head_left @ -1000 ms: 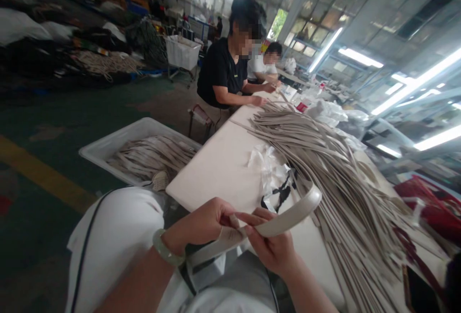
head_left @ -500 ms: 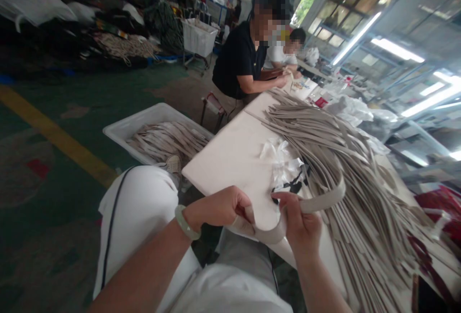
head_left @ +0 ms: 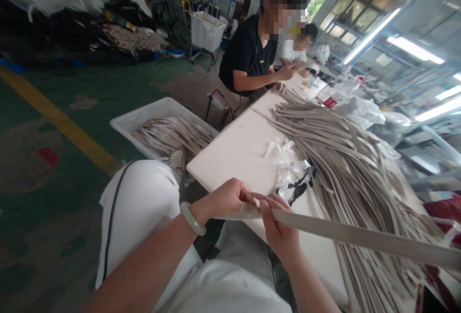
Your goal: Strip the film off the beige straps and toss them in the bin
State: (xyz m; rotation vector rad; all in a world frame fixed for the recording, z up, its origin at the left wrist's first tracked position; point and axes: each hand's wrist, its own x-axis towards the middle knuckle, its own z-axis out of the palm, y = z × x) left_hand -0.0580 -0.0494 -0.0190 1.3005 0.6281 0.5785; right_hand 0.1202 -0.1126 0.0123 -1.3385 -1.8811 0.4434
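Note:
A long beige strap (head_left: 353,234) runs from my hands out to the right, over a big heap of like straps (head_left: 334,145) on the table. My left hand (head_left: 230,198), with a pale green bangle at the wrist, is closed on the strap near its end. Close against it, my right hand (head_left: 281,222) pinches the same strap between thumb and fingers. Both hands are above the table's near edge. Crumpled white shiny scraps (head_left: 284,159) and black pieces (head_left: 300,188) lie just beyond them.
A white tub (head_left: 144,114) of straps stands on the floor at the left of the table (head_left: 230,145). Two people sit farther along the table; the nearer one wears a black shirt (head_left: 239,51). A white cart (head_left: 207,30) stands behind.
My right hand has moved left to meet the left hand. The strap, looped and curled before, now stretches straight out to the right. The nearer co-worker's hand has risen.

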